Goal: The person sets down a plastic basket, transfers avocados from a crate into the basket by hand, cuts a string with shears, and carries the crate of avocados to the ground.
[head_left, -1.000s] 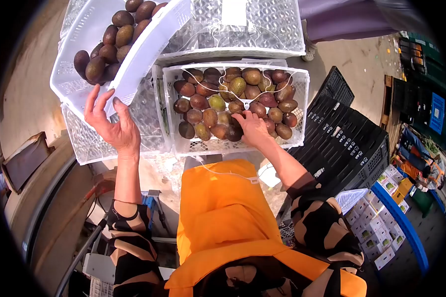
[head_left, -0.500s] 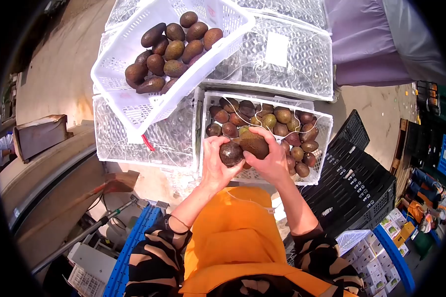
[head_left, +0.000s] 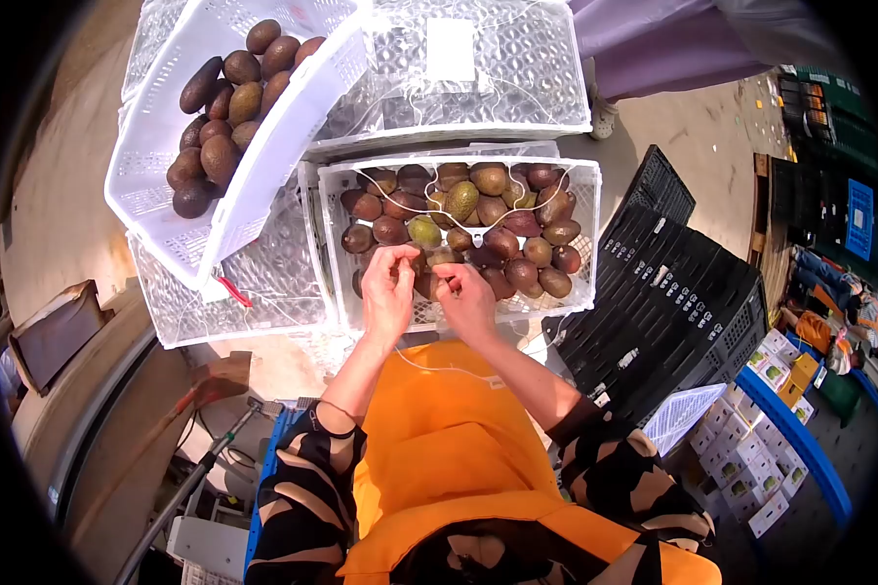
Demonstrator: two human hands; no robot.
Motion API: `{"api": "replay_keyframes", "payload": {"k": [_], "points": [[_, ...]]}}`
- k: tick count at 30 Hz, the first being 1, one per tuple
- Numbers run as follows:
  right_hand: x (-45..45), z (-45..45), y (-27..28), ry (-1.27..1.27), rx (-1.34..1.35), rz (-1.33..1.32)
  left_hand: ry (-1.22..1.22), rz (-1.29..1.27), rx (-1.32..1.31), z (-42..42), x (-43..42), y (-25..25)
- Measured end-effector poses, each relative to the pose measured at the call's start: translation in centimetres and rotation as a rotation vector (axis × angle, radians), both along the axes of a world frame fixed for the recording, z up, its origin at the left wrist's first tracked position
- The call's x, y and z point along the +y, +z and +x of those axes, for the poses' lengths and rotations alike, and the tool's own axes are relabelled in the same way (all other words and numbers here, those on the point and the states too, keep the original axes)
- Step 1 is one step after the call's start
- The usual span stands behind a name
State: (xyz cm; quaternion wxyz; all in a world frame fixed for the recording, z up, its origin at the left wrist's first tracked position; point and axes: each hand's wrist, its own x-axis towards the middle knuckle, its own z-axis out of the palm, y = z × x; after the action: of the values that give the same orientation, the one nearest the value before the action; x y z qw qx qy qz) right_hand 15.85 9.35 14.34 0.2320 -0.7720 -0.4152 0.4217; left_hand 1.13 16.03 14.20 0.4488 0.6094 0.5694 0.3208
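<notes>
My left hand (head_left: 387,292) is over the front left part of a white crate (head_left: 580,234), its fingers curled in. Close beside it, my right hand (head_left: 466,300) is also curled, thumb toward the fingers. Whatever either hand holds, if anything, is hidden. Just beyond my fingertips lie avocados, a greenish one (head_left: 424,231) among them. The crate holds several brown, purple and green avocados (head_left: 490,178), with a thin white cord (head_left: 419,208) draped across them. A tilted white crate (head_left: 312,107) at upper left holds more dark avocados (head_left: 220,159).
Bubble-wrapped crates (head_left: 527,68) stand behind, and another wrapped crate (head_left: 273,258) is at left under the tilted one. Stacked black crates (head_left: 683,302) are on the right. A red strip (head_left: 234,291) hangs near the tilted crate. A long-handled tool (head_left: 205,463) leans at lower left.
Half a second ago each hand held a dark avocado above the crate. Those are no longer visible in my grasp; my hands have lowered toward the crate's front. The view has shifted right.
</notes>
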Motion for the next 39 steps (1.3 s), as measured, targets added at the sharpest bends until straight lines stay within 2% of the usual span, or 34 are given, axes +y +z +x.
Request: {"api": "replay_keyframes", "payload": {"k": [2, 3, 4, 5, 6, 7, 9, 10, 11, 12, 13, 14, 15, 16, 17, 18, 19, 20, 21, 23, 25, 26, 27, 28, 30, 31, 32, 33, 34, 35, 37, 38, 39], "points": [[0.9, 5.5, -3.7, -0.112, -0.193, 0.016, -0.069, -0.135, 0.119, 4.8, -0.7, -5.7], [4.2, 7.3, -2.6, -0.175, -0.204, -0.09, -0.103, -0.202, 0.177, 7.3, 0.0, -7.5], [5.6, 9.1, -5.1, -0.12, -0.345, 0.11, -0.097, -0.171, 0.169, 9.6, 1.4, -8.8], [7.6, 10.4, -5.6, -0.064, -0.296, 0.173, -0.087, -0.141, 0.167, 11.7, 2.8, -10.1], [9.0, 11.4, -7.9, 0.094, -0.433, 0.136, -0.127, -0.232, 0.263, 13.3, 4.4, -10.4], [11.0, 11.2, -7.5, 0.152, -0.446, -0.034, -0.156, -0.32, 0.369, 14.1, 5.6, -10.4], [11.8, 10.8, -7.9, 0.109, -0.462, -0.046, -0.253, -0.366, 0.43, 13.6, 6.2, -10.9], [11.2, 11.0, -8.2, 0.105, -0.423, 0.077, -0.202, -0.486, 0.339, 12.9, 5.9, -11.0], [10.0, 10.9, -8.2, 0.098, -0.395, 0.2, -0.149, -0.494, 0.231, 11.9, 4.2, -12.1], [9.0, 9.6, -7.1, -0.056, -0.244, 0.112, -0.04, -0.616, 0.016, 10.8, 2.1, -13.2], [7.3, 8.1, -5.9, -0.205, -0.096, 0.011, 0.006, -0.723, 0.005, 9.1, 0.5, -9.6], [6.6, 6.3, -2.5, -0.358, 0.184, -0.093, 0.189, -0.904, -0.228, 7.2, -2.2, -8.4], [6.6, 3.9, 1.4, -0.508, 0.466, -0.193, 0.306, -0.735, -0.347, 5.1, -4.8, -6.1], [6.1, 0.9, 3.6, -0.491, 0.569, 0.008, 0.328, -0.555, -0.305, 3.2, -4.1, 0.4], [5.8, -2.4, 5.6, -0.479, 0.664, 0.201, 0.355, -0.407, -0.223, 1.1, -3.4, 4.7], [7.0, -5.5, 8.5, -0.493, 0.942, 0.332, 0.44, -0.201, -0.153, -1.2, -2.4, 7.3], [8.3, -7.2, 11.0, -0.32, 0.894, 0.372, 0.512, 0.0, -0.086, -3.2, -1.1, 9.5], [10.1, -8.6, 12.4, -0.098, 0.79, 0.389, 0.627, 0.075, -0.253, -4.3, 1.2, 12.3], [12.8, -9.6, 14.6, 0.001, 0.592, 0.604, 0.616, 0.229, -0.182, -6.1, 3.9, 13.9], [14.3, -12.1, 15.5, -0.024, 0.965, 0.45, 0.624, 0.449, 0.095, -9.3, 9.1, 14.9], [13.0, -11.7, 15.1, 0.077, 0.73, 0.607, 0.511, 0.462, 0.561, -12.6, 11.6, 14.3], [11.3, -10.8, 13.9, 0.074, 0.645, 0.589, 0.543, 0.367, 0.393, -12.8, 11.8, 13.8], [9.1, -9.7, 11.6, 0.028, 0.594, 0.541, 0.558, 0.468, 0.342, -11.4, 11.2, 13.2], [7.2, -7.8, 9.8, -0.073, 0.536, 0.464, 0.489, 0.465, 0.196, -9.7, 9.8, 12.1], [2.6, -2.4, 5.0, -0.231, 0.21, 0.232, 0.298, 0.386, -0.028, -6.4, 5.5, 8.2], [0.5, 1.1, 2.7, -0.166, -0.07, 0.141, 0.174, 0.194, -0.047, -4.9, 2.6, 5.4], [-1.0, 4.3, 1.0, -0.096, -0.33, 0.037, 0.134, -0.141, -0.151, -1.7, 0.4, 3.1], [-2.5, 6.7, -1.2, -0.083, -0.406, -0.057, 0.087, -0.419, -0.167, 0.9, -1.5, -0.2], [-2.2, 7.8, -1.1, -0.035, -0.43, -0.169, -0.005, -0.626, -0.112, 3.1, -2.8, -3.9], [-1.6, 8.9, -1.0, 0.015, -0.455, -0.279, -0.02, -0.655, -0.153, 6.3, -3.3, -6.4], [-0.3, 9.3, -2.9, 0.181, -0.433, -0.455, -0.128, -0.407, 0.125, 12.5, -0.6, -6.5], [0.6, 8.7, -3.6, 0.155, -0.466, -0.5, -0.079, -0.444, 0.134, 15.1, -0.1, -9.0], [1.6, 8.1, -4.1, 0.128, -0.497, -0.543, -0.084, -0.387, 0.215, 17.1, 0.9, -9.4]]}}
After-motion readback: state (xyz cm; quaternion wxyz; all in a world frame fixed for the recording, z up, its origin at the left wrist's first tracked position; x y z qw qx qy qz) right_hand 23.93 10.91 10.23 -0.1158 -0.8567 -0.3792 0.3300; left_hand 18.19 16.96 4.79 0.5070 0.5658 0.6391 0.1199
